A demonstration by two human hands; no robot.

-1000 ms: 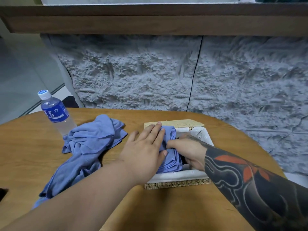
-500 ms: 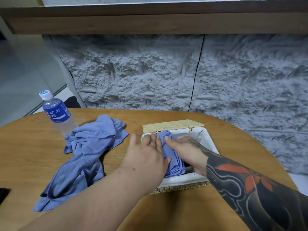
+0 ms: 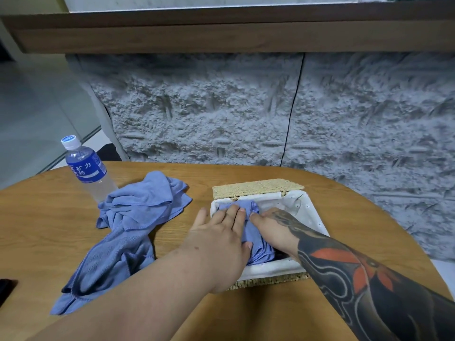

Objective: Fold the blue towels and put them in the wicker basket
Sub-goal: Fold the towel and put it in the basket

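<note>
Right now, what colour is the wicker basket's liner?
White, with a faint small flower print on the liner; head view.

A folded blue towel [image 3: 257,247] lies in the left part of the white-lined wicker basket [image 3: 317,219] on a wooden table [image 3: 46,217]. The left hand [image 3: 219,238] presses flat on it, and the tattooed right hand [image 3: 277,230] rests against its right side. A heap of unfolded blue towels [image 3: 133,222] lies to the left, touching a water bottle [image 3: 86,168].
</note>
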